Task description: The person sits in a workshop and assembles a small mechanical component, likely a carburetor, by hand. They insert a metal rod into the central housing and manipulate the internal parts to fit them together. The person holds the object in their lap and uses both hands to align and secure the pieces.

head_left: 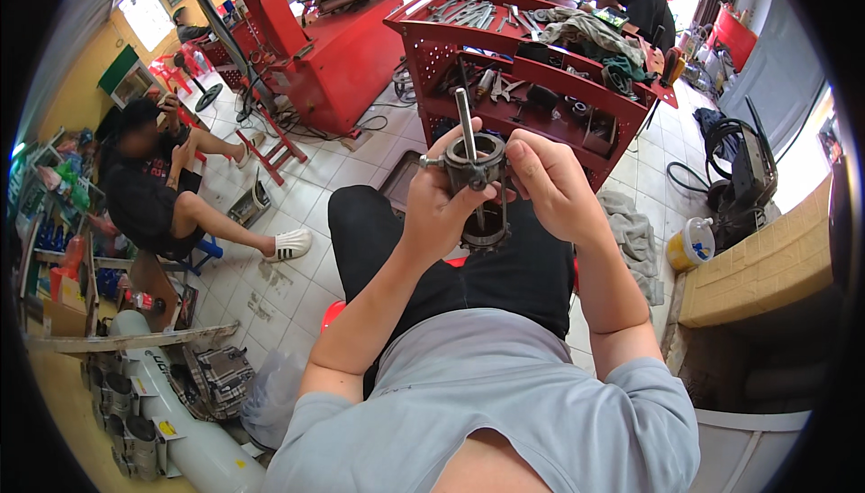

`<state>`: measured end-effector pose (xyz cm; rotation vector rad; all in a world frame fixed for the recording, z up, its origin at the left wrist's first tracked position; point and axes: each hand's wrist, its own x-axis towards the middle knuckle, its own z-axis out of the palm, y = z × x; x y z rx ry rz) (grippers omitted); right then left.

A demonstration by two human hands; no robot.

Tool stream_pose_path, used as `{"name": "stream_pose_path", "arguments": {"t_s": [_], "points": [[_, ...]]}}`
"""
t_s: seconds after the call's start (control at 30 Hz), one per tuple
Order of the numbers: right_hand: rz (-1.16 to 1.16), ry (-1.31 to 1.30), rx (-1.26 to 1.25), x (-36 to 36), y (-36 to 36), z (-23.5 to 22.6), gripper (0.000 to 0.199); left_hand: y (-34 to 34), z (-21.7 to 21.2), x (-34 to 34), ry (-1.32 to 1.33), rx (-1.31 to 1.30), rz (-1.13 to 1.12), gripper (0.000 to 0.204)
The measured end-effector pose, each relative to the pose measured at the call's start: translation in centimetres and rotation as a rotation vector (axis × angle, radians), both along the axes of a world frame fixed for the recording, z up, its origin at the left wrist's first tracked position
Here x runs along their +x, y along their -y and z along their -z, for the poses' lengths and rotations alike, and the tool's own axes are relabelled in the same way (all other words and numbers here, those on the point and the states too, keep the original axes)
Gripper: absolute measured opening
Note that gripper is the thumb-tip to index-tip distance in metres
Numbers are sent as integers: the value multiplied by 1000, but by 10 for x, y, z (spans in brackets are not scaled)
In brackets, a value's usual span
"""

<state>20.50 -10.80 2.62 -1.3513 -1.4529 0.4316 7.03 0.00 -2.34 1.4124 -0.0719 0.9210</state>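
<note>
Above my lap, my left hand is closed around a dark metal part with a round open ring at its top and another ring-like end at the bottom. A bright steel rod stands up out of the upper ring, tilted slightly left. Small fittings stick out on the ring's left side. Thumb and fingers of my right hand are bent against the right side of the same part. Some fingertips of both hands are hidden behind it, and I cannot tell the part's exact kind.
Ahead stands a red tool cart holding wrenches and rags. A red lift base is behind it to the left. One person sits at left, another works beyond the cart. A clear tub and grey cloth lie right.
</note>
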Motion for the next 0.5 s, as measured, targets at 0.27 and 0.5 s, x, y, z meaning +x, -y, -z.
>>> {"name": "stream_pose_path", "arguments": {"t_s": [0.27,0.5], "points": [[62,134,117,2,-5,4,19,-14,3,0,-51,-101,124,65],[5,163,90,6,-8,9,19,-14,12,-15,-25,-2,4,68]]}}
